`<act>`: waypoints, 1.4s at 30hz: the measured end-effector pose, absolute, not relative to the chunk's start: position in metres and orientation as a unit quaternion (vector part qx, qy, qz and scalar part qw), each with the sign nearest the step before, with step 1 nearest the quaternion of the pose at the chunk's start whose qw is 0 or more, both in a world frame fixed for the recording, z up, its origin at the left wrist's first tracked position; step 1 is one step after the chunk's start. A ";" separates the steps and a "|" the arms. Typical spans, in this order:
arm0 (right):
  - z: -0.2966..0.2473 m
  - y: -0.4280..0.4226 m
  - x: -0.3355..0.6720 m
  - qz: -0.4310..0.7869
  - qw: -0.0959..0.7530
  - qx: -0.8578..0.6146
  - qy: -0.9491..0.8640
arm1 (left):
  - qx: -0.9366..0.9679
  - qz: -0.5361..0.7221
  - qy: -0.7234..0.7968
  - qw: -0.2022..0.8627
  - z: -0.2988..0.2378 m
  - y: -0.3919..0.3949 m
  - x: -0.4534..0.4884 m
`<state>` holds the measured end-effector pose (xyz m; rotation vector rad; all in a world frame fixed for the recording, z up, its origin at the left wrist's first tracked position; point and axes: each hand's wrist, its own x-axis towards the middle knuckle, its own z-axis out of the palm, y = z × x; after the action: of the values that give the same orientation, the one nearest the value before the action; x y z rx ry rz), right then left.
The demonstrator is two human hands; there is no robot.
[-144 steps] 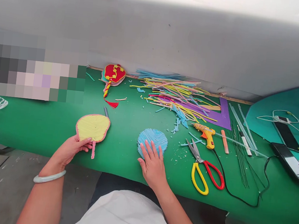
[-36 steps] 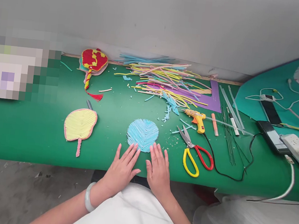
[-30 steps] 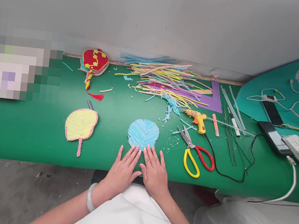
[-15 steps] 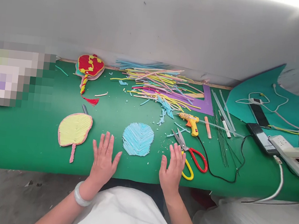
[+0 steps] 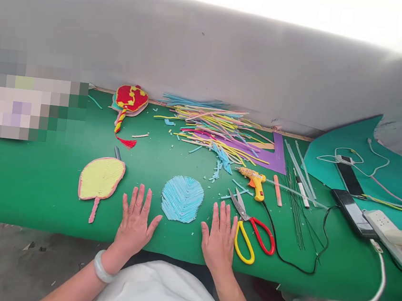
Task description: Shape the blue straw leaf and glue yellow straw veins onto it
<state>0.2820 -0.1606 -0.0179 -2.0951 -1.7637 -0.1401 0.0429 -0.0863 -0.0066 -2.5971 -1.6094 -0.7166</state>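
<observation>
Between my two hands lies a blue leaf-shaped panel made of pipe cleaner strips set in slanting rows. My left hand rests flat on the green table, fingers spread, just left of the panel and apart from it. On the other side, my right hand also lies flat with fingers stretched, close beside the scissors with one red and one yellow handle. A yellow fan with a pink edge and handle lies left of my left hand.
Pipe cleaners are heaped at the back over a purple sheet. A yellow glue gun, its black cord, glue sticks and green wires lie to the right. A power strip stands far right. A red fan with tassel lies back left.
The camera view has tilted up a little. My right hand has shifted left, nearer the blue panel and off the scissors' handles. My left hand stays nearly in place.
</observation>
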 end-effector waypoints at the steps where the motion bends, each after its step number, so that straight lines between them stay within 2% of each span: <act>1: -0.018 -0.161 0.282 -0.050 0.196 -0.748 -0.632 | -0.827 -0.225 -0.515 0.003 -0.007 -0.086 0.043; 9: -0.021 -0.161 0.281 -0.052 0.211 -0.741 -0.635 | -0.837 -0.179 -0.518 0.001 -0.002 -0.089 0.042; 16: -0.023 -0.162 0.281 -0.062 0.210 -0.753 -0.620 | -0.835 -0.194 -0.516 -0.005 0.002 -0.090 0.042; 24: -0.028 -0.162 0.281 -0.087 0.218 -0.769 -0.595 | -0.792 -0.353 -0.498 0.011 -0.012 -0.094 0.033; 33: -0.026 -0.162 0.279 -0.101 0.217 -0.778 -0.581 | -0.800 -0.390 -0.454 -0.035 -0.011 -0.089 0.025; 42: -0.024 -0.162 0.279 -0.085 0.239 -0.782 -0.569 | -0.779 -0.412 -0.471 -0.019 -0.014 -0.088 0.027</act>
<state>0.2791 -0.1616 -0.0244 -2.1414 -1.5582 -0.2340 0.0266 -0.0882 -0.0135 -2.4787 -1.4989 -1.3119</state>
